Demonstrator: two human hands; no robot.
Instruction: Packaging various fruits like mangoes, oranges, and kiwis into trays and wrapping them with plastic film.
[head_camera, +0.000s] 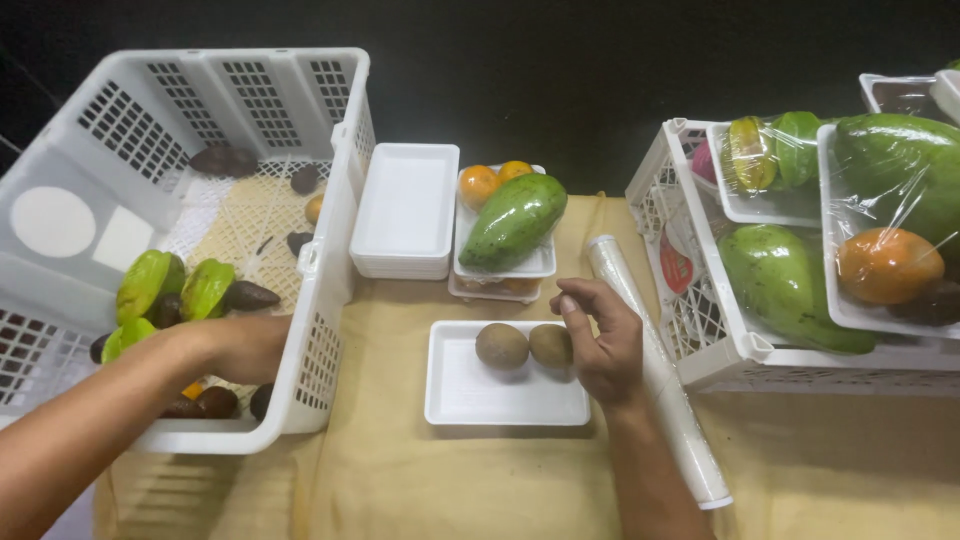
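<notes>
Forearms reach in from below: the left hand (245, 345) is sunk inside the white crate (330, 270) among green starfruit (205, 288) and dark fruits, its grip hidden, so I cannot tell what it holds. The right hand (600, 345), fingers loosely curled and holding nothing, touches one of two brown fruits (502, 346) on the white tray (500, 395). Filling looks underway. A film roll (655, 375) lies beside, on the tan-clothed tabletop (400, 480); behind is a dark wall.
</notes>
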